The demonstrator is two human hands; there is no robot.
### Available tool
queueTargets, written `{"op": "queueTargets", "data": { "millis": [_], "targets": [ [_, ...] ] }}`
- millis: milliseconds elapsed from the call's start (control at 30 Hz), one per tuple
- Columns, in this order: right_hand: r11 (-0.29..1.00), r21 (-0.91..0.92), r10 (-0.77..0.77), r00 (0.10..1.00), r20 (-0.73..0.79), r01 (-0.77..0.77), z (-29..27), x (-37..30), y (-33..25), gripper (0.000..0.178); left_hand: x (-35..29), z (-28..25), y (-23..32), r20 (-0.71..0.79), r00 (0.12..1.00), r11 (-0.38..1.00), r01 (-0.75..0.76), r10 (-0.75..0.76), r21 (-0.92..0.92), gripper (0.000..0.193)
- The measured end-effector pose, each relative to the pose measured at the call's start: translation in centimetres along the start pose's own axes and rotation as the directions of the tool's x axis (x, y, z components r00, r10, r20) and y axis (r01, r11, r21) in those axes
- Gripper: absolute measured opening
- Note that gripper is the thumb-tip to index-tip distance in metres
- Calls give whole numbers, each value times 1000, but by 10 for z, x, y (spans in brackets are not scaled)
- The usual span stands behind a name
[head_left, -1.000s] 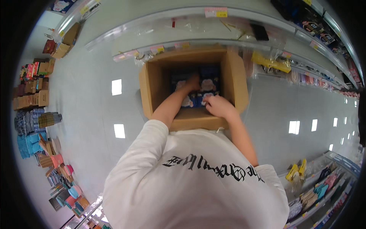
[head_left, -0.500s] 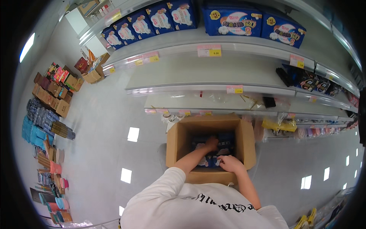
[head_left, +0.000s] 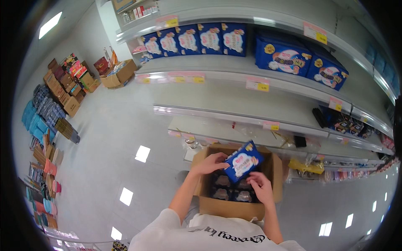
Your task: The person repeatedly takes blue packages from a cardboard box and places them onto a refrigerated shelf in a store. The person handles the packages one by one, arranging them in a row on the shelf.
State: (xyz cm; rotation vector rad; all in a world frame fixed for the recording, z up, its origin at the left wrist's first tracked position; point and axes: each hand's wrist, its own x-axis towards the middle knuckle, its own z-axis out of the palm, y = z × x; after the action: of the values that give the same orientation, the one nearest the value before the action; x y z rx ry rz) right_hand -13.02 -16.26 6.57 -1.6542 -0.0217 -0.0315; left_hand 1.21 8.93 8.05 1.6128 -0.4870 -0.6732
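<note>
A blue soft pack (head_left: 243, 162) with a white cloud-shaped label is tilted above the open cardboard box (head_left: 231, 210). My left hand (head_left: 210, 163) grips its left edge, thumb on the printed front and the other fingers partly hidden. Close to the pack's lower right edge is my right hand (head_left: 260, 184), fingers bent and apart; whether they touch it is hard to make out. Inside the box lie several more blue packs (head_left: 222, 193), in shadow below my hands.
Shelving rises just beyond the box, its upper shelf (head_left: 201, 63) bearing a row of upright blue packs (head_left: 210, 39) and larger blue packs (head_left: 289, 56) further right. Dark packages (head_left: 345, 123) sit on a lower shelf. Stacked cartons (head_left: 67, 94) and bins (head_left: 49, 167) line the left wall.
Both hands were down inside the box among the packs. My left hand has come up with one blue pack, and the right hand has risen beside it. The view has shifted.
</note>
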Motion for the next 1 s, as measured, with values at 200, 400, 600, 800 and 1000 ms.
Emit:
{"op": "queueTargets", "data": {
  "millis": [200,400,600,800,1000],
  "targets": [
    [979,56,-196,981,-15,196,68,56,-82,83,-54,5,11,-354,915,913,-300,193,-277,54],
    [858,-174,-492,871,-11,483,124,130,-129,69,-61,-39,52,-658,611,838,-543,439,56,83],
    [379,-559,-826,542,154,737,150,207,-231,53,-70,-148,157,-712,587,886,-451,385,107,51],
    [71,-830,-944,307,124,553,148,296,-286,40,-66,-253,232,-714,584,920,-300,386,251,57],
    [-136,-911,-881,372,291,389,160,343,-267,37,-63,-320,283,-601,696,898,-151,393,413,48]
  ]
}}
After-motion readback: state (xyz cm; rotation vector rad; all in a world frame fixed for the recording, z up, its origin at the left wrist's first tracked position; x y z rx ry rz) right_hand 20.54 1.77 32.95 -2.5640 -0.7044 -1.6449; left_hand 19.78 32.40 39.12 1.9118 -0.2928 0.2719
